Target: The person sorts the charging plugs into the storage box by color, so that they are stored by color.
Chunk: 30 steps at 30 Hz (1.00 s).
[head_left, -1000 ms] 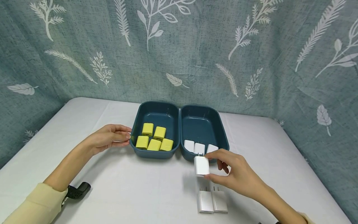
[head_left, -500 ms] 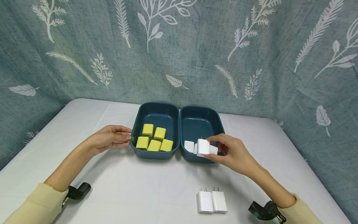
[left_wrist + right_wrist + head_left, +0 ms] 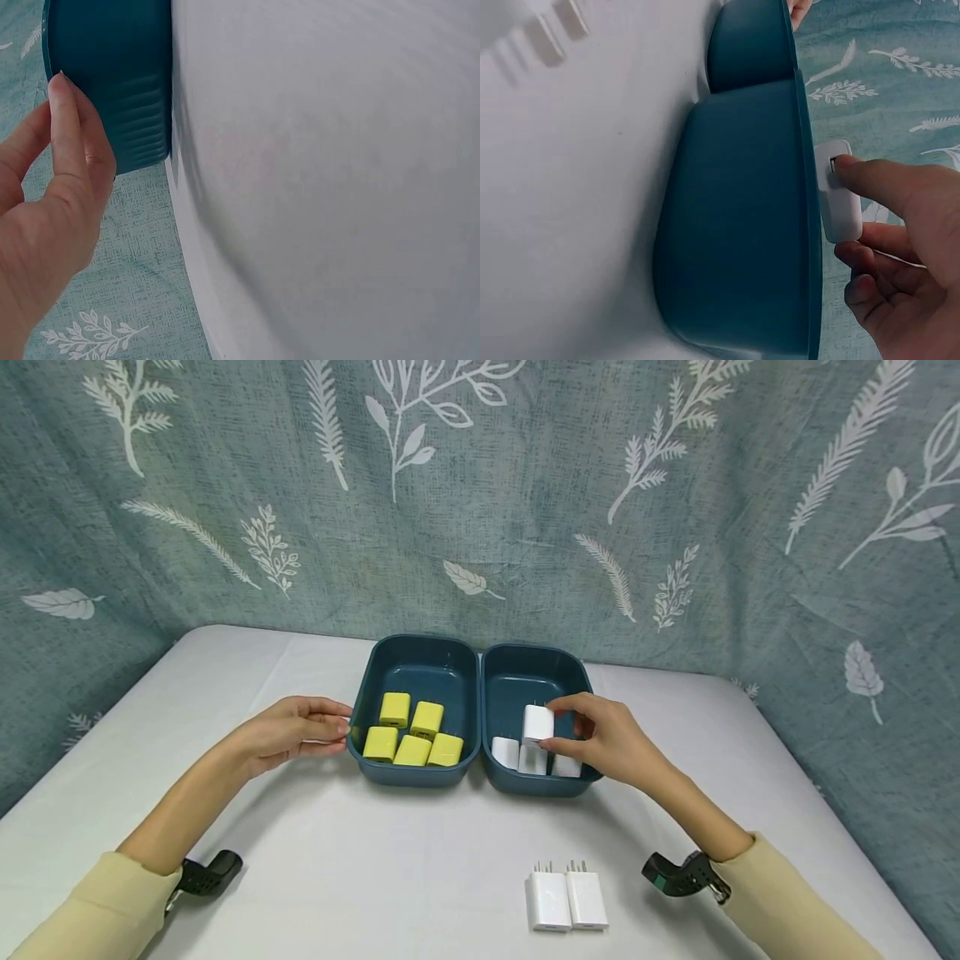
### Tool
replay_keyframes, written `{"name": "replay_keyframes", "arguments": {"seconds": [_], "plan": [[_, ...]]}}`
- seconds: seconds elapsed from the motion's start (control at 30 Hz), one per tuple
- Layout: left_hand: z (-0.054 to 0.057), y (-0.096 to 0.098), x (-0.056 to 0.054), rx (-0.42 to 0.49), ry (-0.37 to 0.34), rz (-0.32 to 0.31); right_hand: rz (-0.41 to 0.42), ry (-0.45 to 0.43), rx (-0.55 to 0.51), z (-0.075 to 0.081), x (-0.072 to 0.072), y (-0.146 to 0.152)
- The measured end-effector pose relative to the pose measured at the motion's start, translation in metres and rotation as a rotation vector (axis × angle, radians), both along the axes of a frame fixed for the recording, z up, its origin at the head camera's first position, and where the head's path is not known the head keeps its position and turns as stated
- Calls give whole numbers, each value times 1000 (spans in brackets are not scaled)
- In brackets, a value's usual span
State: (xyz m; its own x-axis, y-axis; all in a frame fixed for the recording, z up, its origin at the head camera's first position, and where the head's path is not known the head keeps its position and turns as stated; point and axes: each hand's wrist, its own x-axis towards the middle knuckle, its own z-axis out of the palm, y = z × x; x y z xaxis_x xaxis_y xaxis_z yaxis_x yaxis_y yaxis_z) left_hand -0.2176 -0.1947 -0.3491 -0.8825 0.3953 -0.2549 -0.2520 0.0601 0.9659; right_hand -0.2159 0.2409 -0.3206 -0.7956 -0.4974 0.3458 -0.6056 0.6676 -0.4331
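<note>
In the head view my right hand (image 3: 611, 739) pinches a white USB wall charger (image 3: 538, 724) between thumb and fingertips, prongs pointing away, over the right blue bin (image 3: 536, 787). The right wrist view shows the charger (image 3: 838, 191) just above that bin's rim, my thumb against its port end. Three white chargers (image 3: 505, 752) lie along the bin's near side. My left hand (image 3: 296, 731) rests its nearly straight fingers against the outer side of the left blue bin (image 3: 412, 775), which holds several yellow chargers (image 3: 380, 744). In the left wrist view, fingertips (image 3: 61, 86) touch its rim.
Two white chargers (image 3: 567, 900) lie side by side on the white tablecloth (image 3: 337, 877), near its front. The bins stand side by side near the table's far edge. Behind them hangs a green leaf-patterned curtain (image 3: 480, 510). Black wrist devices (image 3: 210, 872) sit at both sleeves.
My right hand has carried the white charger away from me, from in front of the right bin to over it. The left hand stays at the left bin.
</note>
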Motion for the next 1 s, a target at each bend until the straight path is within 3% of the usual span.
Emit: {"name": "replay_keyframes", "arguments": {"seconds": [0.43,1.0], "plan": [[-1,1,0,-7,7,-6,-61,-95,16,-4,-32,-14],[0,0,2,-4,11,-14,-101,-235,128,-10,-54,-35]]}}
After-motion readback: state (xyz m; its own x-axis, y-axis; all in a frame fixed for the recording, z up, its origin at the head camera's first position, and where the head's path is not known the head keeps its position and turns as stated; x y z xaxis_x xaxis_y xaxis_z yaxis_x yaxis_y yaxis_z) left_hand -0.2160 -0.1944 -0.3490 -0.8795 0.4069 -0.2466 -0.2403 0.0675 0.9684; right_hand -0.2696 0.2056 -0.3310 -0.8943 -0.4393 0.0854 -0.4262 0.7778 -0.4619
